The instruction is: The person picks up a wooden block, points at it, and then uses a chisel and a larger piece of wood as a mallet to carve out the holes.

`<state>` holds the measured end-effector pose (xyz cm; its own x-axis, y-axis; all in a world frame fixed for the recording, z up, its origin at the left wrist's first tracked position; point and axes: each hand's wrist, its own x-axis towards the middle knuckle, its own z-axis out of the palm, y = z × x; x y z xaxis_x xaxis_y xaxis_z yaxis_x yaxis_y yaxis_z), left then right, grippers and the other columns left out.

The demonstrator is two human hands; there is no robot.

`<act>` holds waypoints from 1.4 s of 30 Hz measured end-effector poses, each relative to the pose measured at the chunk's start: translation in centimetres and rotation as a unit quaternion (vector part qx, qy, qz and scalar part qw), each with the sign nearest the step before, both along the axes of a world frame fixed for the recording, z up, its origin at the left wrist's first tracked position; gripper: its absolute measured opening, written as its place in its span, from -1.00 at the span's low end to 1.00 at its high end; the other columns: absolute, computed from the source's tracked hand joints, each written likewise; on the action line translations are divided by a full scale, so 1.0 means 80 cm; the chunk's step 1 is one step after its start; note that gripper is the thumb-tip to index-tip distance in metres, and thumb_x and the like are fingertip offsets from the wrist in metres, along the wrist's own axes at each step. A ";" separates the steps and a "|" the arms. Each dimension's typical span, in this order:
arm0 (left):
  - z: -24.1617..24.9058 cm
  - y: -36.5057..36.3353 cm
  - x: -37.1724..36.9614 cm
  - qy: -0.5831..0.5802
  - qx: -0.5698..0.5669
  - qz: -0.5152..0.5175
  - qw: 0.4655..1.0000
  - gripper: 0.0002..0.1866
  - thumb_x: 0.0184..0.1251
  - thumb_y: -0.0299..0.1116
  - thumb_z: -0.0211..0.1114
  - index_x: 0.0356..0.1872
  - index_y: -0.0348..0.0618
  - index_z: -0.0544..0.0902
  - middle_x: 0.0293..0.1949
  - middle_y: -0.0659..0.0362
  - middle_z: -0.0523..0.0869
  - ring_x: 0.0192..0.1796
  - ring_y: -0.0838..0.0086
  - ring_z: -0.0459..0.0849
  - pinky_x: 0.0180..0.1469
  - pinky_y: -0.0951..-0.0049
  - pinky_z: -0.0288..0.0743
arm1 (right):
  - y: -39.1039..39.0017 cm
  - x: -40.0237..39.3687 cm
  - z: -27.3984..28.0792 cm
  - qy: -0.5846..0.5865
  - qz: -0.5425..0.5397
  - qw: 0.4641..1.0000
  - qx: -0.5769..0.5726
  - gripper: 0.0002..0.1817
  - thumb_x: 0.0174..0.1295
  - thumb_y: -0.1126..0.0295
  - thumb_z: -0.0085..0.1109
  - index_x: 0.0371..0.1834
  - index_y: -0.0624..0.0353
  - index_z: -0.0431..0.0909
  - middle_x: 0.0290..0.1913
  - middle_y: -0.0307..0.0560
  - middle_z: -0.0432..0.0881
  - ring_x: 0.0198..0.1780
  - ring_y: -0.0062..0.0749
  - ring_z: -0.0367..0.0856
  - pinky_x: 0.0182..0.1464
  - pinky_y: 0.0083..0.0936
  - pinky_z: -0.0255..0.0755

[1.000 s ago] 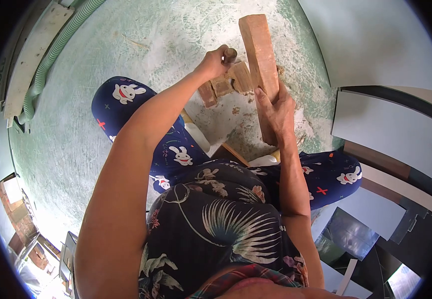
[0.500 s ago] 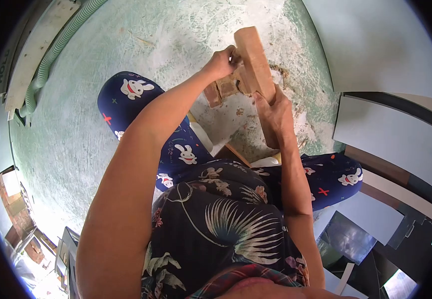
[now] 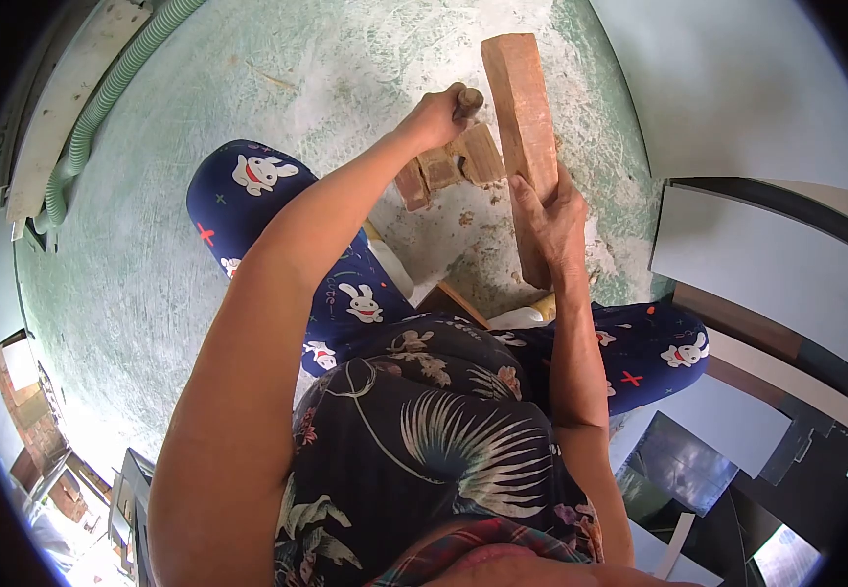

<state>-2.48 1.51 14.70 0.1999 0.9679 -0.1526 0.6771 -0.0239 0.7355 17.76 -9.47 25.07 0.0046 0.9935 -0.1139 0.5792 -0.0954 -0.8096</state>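
Note:
My left hand [image 3: 435, 119] is closed around a round wooden handle [image 3: 470, 99], apparently a chisel's; its blade is hidden beneath the fist. Under this hand lies a notched piece of wood [image 3: 483, 155], with wood also showing to its left. My right hand [image 3: 556, 223] grips a long, thick wooden block [image 3: 524, 103] near its lower part. The block stands up and away from me, a little to the right of the handle and apart from it.
Wood crumbs [image 3: 466, 218] lie on the scuffed green-white floor [image 3: 140, 235]. My bent knees frame the work spot. Pale panels [image 3: 756, 235] and dark boards stack up at right. A green ribbed hose [image 3: 91, 117] runs along the left.
My right hand has swung the wooden block right and away from the handle, so the handle's round end now shows. My left hand has stayed almost in place, keeping its grip.

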 end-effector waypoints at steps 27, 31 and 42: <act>-0.005 0.006 -0.007 0.001 0.016 -0.005 1.000 -0.61 0.21 -0.38 0.28 0.06 -0.19 0.47 -0.20 -0.06 0.70 -0.11 0.18 0.71 -0.07 0.26 0.55 | 0.003 0.000 -0.012 0.008 0.003 1.000 0.005 -0.39 0.15 0.16 0.30 0.13 0.42 0.46 -0.28 0.30 0.68 -0.23 -0.14 0.72 -0.18 -0.32 0.56; -0.014 0.005 -0.003 0.004 0.007 -0.014 1.000 -0.58 0.21 -0.38 0.28 0.10 -0.16 0.46 -0.16 -0.02 0.70 -0.09 0.21 0.70 -0.05 0.27 0.55 | -0.002 -0.003 0.000 0.033 0.002 0.999 0.032 -0.39 0.14 0.16 0.31 0.14 0.41 0.46 -0.26 0.27 0.69 -0.20 -0.15 0.72 -0.13 -0.33 0.55; -0.023 0.002 -0.008 0.009 -0.006 -0.006 1.000 -0.50 0.22 -0.32 0.29 0.17 -0.20 0.40 -0.13 -0.08 0.70 -0.05 0.10 0.69 -0.02 0.22 0.56 | 0.004 -0.011 -0.025 0.076 0.023 0.997 -0.015 -0.39 0.13 0.15 0.30 0.15 0.36 0.47 -0.24 0.28 0.68 -0.17 -0.13 0.72 -0.11 -0.33 0.54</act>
